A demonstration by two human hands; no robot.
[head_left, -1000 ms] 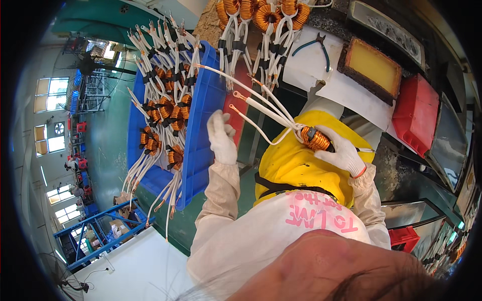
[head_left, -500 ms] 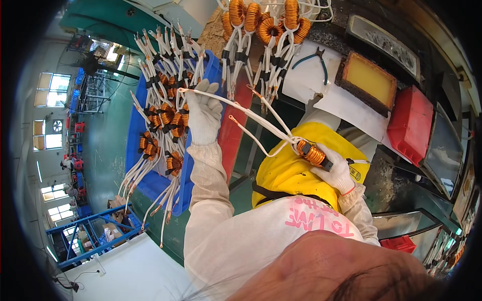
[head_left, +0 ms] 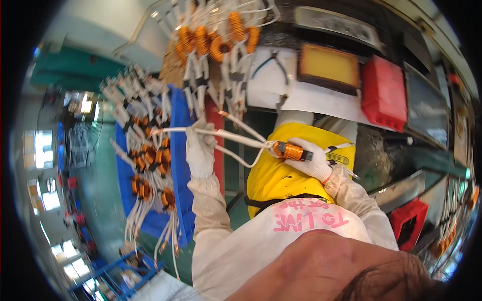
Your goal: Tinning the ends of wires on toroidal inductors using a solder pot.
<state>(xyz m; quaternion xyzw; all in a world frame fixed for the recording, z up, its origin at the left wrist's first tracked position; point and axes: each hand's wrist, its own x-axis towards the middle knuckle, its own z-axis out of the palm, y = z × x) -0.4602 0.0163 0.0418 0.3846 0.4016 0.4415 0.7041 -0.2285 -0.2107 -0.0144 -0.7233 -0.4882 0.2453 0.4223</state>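
Note:
In my right hand [head_left: 312, 159], in a white glove, is a copper-wound coil [head_left: 292, 151] with a black block at its end. The fingers are closed round it over the yellow apron [head_left: 271, 181]. Long white leads [head_left: 240, 137] with bare copper-coloured ends run left from the coil. My left hand [head_left: 202, 153], also gloved, has its fingers closed on one of these leads, whose tip sticks out past the hand. That hand is beside the wall of a blue bin [head_left: 183, 170] holding several similar coils [head_left: 150, 156] with white leads; motion blurs its fingertips a little.
More coils [head_left: 201, 40] with taped leads lie at the far edge of the bench. Pliers [head_left: 273, 62] rest on white paper [head_left: 321, 100], by a dark-rimmed tray of yellow material [head_left: 329, 66] and a red bin [head_left: 384, 93]. Another red container [head_left: 409, 220] stands at the right.
The view has shifted, moving the bench leftward in the picture. My left hand, earlier stretched out behind the lead, has closed on it. The coil stays in my right hand, now turned more level.

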